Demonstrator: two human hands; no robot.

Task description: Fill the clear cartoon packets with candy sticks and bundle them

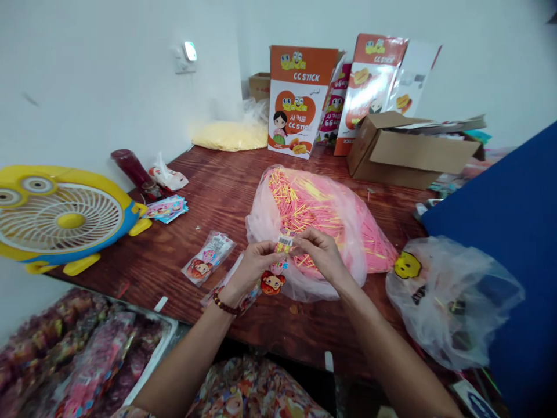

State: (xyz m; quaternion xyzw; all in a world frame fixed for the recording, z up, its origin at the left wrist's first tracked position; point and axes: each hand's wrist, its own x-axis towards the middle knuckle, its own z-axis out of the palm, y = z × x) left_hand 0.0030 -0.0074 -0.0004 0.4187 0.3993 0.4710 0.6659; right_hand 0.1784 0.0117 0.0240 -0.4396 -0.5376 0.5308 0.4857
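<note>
Dark red-brown wood fills the middle of the frame as a table (226,191). Its right side is covered by a blue board (513,232), and a yellow fan (65,217) is stood at the left edge. At the centre a pink plastic bag (322,215) is laid, filled with thin pink and yellow sticks. A clear bag (452,296) with a yellow smiley is crumpled at lower right, and an open cardboard box (404,151) is set at upper right.

Just below the centre, in front of the pink bag, a small packet (281,258) is pinched at its top between the thumbs and fingers of the left hand (252,264) and the right hand (322,249). It is clear, narrow and hung upright. A white barcode label is borne at its top, and a red-haired cartoon face is printed at its bottom. A similar packet (209,258) is laid flat on the table to the left.
</note>
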